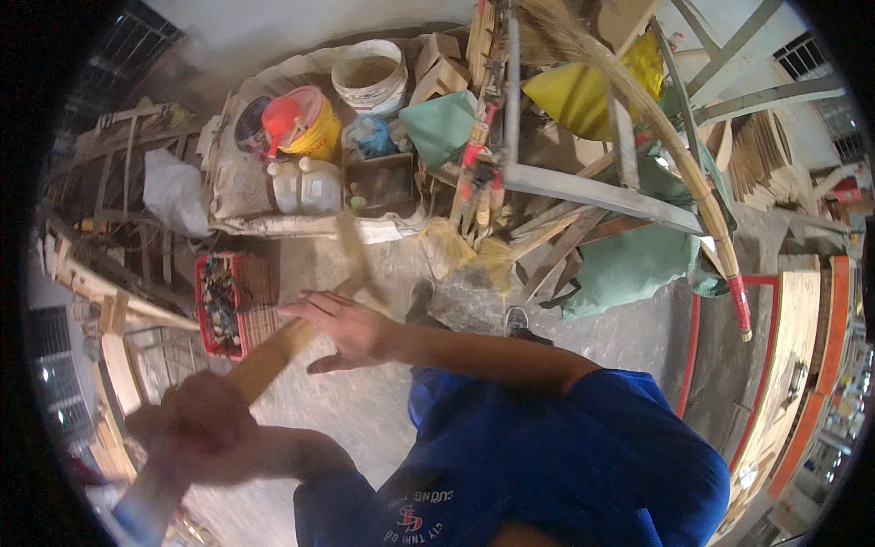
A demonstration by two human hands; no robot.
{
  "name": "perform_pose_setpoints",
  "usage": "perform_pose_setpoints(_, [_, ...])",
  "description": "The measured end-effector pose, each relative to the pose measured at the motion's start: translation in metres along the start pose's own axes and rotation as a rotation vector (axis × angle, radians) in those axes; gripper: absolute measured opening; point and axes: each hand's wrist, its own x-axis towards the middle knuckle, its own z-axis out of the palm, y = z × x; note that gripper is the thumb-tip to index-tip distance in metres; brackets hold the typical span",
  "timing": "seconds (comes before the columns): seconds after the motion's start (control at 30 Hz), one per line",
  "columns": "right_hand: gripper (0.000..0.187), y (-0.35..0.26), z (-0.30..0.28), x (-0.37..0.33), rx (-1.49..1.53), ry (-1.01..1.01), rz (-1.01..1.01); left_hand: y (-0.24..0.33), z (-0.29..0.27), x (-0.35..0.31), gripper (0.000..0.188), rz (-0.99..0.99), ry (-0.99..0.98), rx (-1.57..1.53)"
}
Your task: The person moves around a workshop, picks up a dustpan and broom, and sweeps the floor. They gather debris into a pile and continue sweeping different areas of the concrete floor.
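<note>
A long pale wooden piece (270, 363) slants across the left side of the head view, with a forked or angled far end blurred by motion. My left hand (205, 424) is wrapped around its nearer part, also smeared by motion. Below that hand the piece runs on to a blurred bluish-white end (146, 510). My right hand (357, 330) lies over the wood farther up, its fingers stretched out and its thumb apart. Whether the right palm presses on the wood, I cannot tell.
A red crate (202, 314) of small items stands beyond my left hand. Farther off are a white bucket (369, 84), a yellow bucket (314, 128) and white jugs (319, 187). A metal frame (602, 196) and a straw broom (679, 150) stand at right, near a red-edged bench (775, 337).
</note>
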Motion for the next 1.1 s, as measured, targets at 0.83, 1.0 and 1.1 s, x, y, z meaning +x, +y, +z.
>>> perform_pose_setpoints(0.83, [0.044, 0.023, 0.066, -0.144, -0.342, 0.765, 1.917, -0.637, 0.159, 0.135, 0.073, -0.620, -0.930, 0.249])
perform_pose_setpoints(1.0, [0.037, -0.016, 0.119, -0.149, -0.198, 0.953, 2.061, -0.646, 0.206, 0.107, 0.047, -0.712, -0.786, 0.217])
perform_pose_setpoints(1.1, [0.033, -0.028, 0.163, -0.146, -0.214, 1.053, 2.016, -0.632, 0.204, 0.120, 0.025, -0.681, -0.457, 0.037])
